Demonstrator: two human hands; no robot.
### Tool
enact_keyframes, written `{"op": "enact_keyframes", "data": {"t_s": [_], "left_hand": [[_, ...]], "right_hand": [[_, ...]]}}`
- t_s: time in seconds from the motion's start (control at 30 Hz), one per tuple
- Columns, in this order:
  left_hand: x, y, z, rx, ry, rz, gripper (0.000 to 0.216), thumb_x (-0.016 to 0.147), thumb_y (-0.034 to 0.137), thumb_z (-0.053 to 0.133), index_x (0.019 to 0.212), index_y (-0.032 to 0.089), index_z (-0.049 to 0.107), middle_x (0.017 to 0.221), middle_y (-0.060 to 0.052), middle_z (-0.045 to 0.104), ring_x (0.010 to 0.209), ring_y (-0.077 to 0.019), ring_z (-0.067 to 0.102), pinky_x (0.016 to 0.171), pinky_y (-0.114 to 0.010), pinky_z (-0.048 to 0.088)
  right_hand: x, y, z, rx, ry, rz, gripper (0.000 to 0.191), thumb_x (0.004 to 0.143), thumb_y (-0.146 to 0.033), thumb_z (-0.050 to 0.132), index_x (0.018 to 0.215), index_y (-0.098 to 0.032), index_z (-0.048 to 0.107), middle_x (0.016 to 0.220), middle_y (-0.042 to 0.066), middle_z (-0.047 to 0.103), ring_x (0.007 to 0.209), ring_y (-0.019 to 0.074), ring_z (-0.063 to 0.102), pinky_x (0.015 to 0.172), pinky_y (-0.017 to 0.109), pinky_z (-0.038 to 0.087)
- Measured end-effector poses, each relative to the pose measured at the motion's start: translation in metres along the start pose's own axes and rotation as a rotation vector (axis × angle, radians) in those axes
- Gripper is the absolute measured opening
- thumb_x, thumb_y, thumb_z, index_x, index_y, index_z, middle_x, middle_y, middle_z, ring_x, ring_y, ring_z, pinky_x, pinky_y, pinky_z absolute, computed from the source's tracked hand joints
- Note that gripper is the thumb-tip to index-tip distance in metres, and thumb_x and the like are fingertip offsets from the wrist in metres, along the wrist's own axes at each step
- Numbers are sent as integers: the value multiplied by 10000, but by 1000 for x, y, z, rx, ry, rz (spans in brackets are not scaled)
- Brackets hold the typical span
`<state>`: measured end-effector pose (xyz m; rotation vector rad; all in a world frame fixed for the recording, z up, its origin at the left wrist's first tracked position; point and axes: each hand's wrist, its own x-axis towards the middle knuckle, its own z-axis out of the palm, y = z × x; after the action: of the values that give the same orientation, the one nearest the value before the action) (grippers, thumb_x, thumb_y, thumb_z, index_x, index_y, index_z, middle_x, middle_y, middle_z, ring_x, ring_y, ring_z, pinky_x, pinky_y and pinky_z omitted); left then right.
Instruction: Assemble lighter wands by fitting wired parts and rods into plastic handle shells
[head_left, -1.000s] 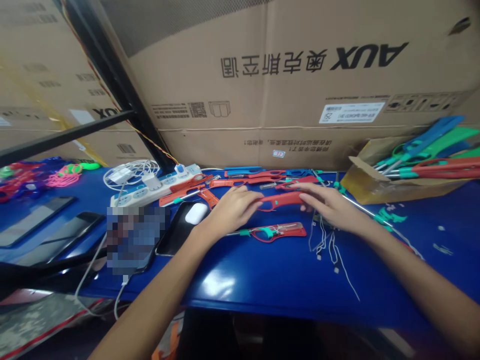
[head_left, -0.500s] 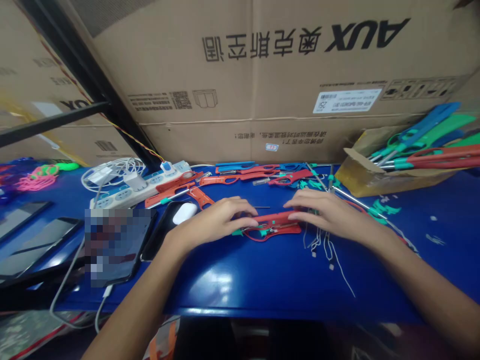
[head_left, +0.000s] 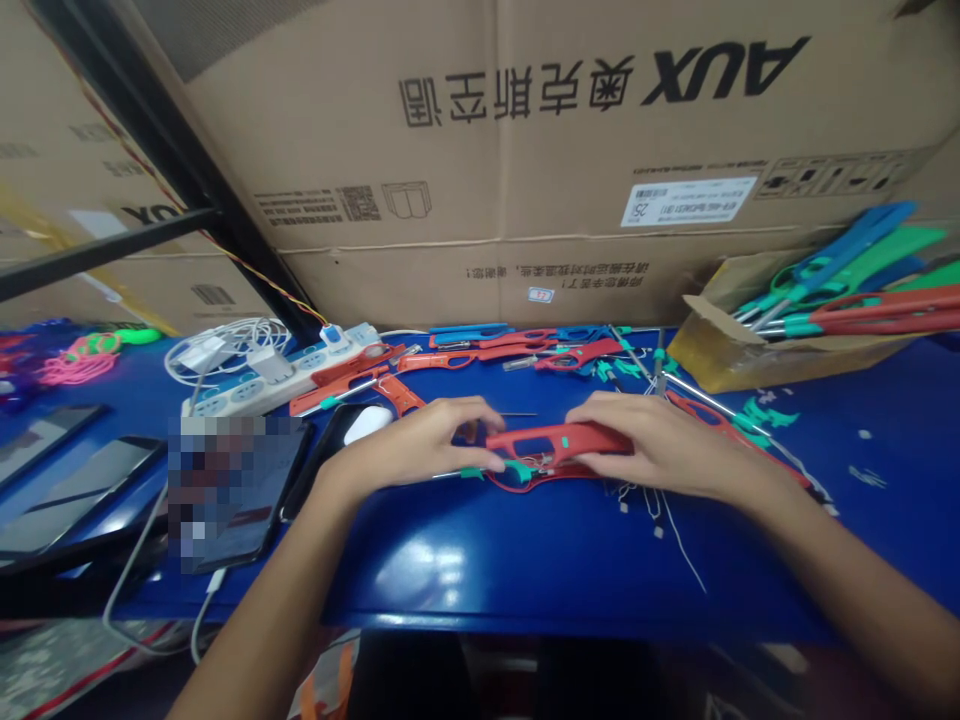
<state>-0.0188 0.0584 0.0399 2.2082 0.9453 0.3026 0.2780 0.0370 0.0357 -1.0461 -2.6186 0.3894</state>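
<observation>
A red plastic handle half [head_left: 547, 442] lies on top of a second red half with green inserts and a metal rod [head_left: 517, 472] on the blue table [head_left: 525, 560]. My left hand [head_left: 420, 445] grips the left end of the red piece with curled fingers. My right hand [head_left: 660, 445] is closed over its right end. Thin white strings [head_left: 660, 505] lie just under my right hand.
More red and blue handle parts [head_left: 487, 350] lie along the cardboard boxes [head_left: 525, 150] at the back. A carton of finished tools [head_left: 825, 310] stands at the right. A power strip [head_left: 277, 375], a white earbud case [head_left: 367, 422], phones and tablets [head_left: 82, 490] lie to the left.
Both hands carried the red half from the back of the table down onto the other half lying nearer me, and now close on it at both ends.
</observation>
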Motion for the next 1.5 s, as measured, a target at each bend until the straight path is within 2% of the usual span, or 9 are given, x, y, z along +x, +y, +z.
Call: {"op": "enact_keyframes", "data": {"t_s": [0.2,0.37,0.53,0.73,0.87,1.03,1.2,1.33,1.5], "left_hand": [[-5,-11,-5,111,-167,-205,389,789,536,757,980,202,700,906,-7,675,761,-150,591,632,-240,417],[-8,-17,-7,124,-208,-262,347,795,539,737,912,213,711,755,12,632,656,-140,557,555,-239,372],[-13,-20,-13,107,-227,-337,376,729,530,787,898,205,702,756,11,632,642,-140,559,539,-236,377],[-12,-9,-13,85,-73,-132,451,772,549,766,1060,215,673,939,-8,639,799,-151,580,668,-244,438],[-9,-10,-7,85,-108,-18,378,820,437,761,1128,238,667,1108,-20,643,970,-174,595,827,-271,462],[-4,-12,0,143,-83,30,296,890,453,690,1081,228,690,1112,-35,656,1027,-195,603,898,-307,451],[-2,-13,0,155,-125,-24,188,902,392,680,946,212,712,1006,-26,680,906,-177,628,815,-283,457],[-4,-12,0,152,-122,-82,246,857,430,716,989,223,707,992,-12,678,824,-155,617,700,-250,436],[-4,-10,1,127,-134,-58,238,885,431,673,972,212,705,975,-23,677,803,-147,607,703,-250,434]], "right_hand": [[-1,-10,4,182,-253,-117,483,911,-428,657,1366,-278,603,1423,30,601,1348,229,509,1134,411,397],[-3,-12,10,188,-292,-82,500,904,-394,677,1388,-303,592,1450,21,582,1377,233,495,1136,420,415],[-2,-12,7,227,-274,-100,511,889,-395,700,1383,-318,599,1444,23,587,1378,246,497,1130,433,429],[-2,-7,4,113,-209,-44,498,926,-523,609,1354,-270,628,1518,63,505,1422,270,435,1172,470,371],[-3,1,8,2,-147,-11,484,947,-535,565,1287,-206,665,1449,113,563,1357,289,500,1123,481,420],[1,6,17,26,-93,-43,450,948,-505,577,1283,-215,657,1343,110,633,1257,271,577,1058,462,473],[2,4,18,15,-118,-43,456,950,-508,576,1293,-216,647,1353,109,618,1257,271,571,1058,470,467],[1,3,20,2,-98,-41,450,944,-506,588,1304,-242,647,1361,99,615,1256,274,571,1057,476,467],[4,-1,25,-42,-81,-54,448,948,-514,577,1290,-235,660,1369,105,610,1249,287,573,1043,489,475]]}}
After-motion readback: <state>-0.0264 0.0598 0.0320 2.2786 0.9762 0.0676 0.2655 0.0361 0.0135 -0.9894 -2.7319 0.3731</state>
